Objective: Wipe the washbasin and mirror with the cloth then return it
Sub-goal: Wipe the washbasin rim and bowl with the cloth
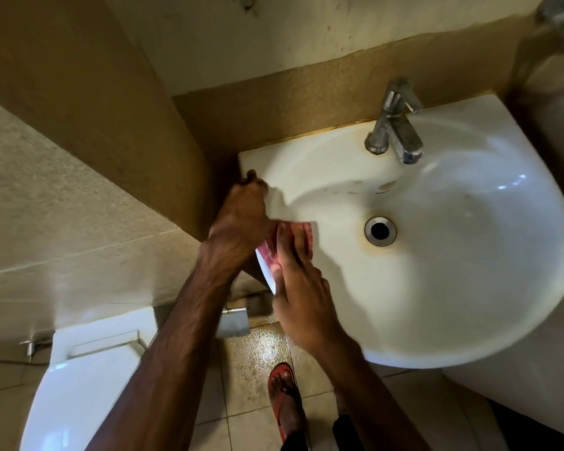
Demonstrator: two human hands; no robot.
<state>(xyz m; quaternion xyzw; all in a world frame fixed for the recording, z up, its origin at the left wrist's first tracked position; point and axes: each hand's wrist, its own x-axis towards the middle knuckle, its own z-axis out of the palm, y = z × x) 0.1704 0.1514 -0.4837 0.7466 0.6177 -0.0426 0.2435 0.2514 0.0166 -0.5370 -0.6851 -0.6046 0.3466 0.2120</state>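
Observation:
The white washbasin point(453, 255) fills the right half of the head view, with a steel tap point(394, 125) at its back and a round drain point(380, 231) in the middle. A red patterned cloth point(302, 237) lies pressed on the basin's left rim. My right hand point(302, 297) lies flat on the cloth, fingers stretched over it. Just to its left, my left hand point(241, 216) grips the rim's left edge near the back corner. The mirror is out of view.
A white toilet point(79, 379) stands at the lower left, with a metal paper holder point(233, 320) on the wall beside it. Brown tiled walls close in at the left and back. The wet floor tiles point(258, 359) show below the basin, with my foot in a red sandal point(285, 395).

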